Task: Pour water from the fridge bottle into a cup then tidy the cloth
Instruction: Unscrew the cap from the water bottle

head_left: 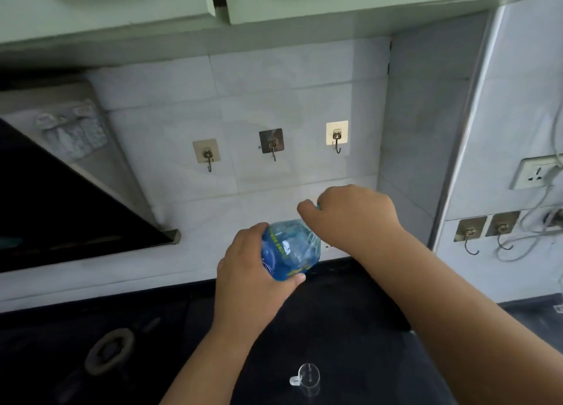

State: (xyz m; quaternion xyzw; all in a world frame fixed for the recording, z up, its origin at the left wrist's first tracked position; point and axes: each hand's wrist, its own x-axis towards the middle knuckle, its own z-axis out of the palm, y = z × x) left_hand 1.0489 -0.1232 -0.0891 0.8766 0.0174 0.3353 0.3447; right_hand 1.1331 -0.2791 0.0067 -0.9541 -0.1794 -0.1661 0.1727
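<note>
Left hand (253, 270) is gripping the upright bottle (289, 249); right hand (350, 212) is pinching its cap at 1 o'clock; cup (307, 377) is waiting at 6 o'clock.

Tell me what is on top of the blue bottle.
The right hand sits curled over the top of the blue bottle, covering the neck. A bit of blue shows at its fingers; whether the cap is on stays hidden.

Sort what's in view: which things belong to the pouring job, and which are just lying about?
Job:
bottle, held by the left hand
right hand, grip at the bottle's top
cup on the counter

Lying about:
wall hooks
socket and cables
burner
hood
</note>
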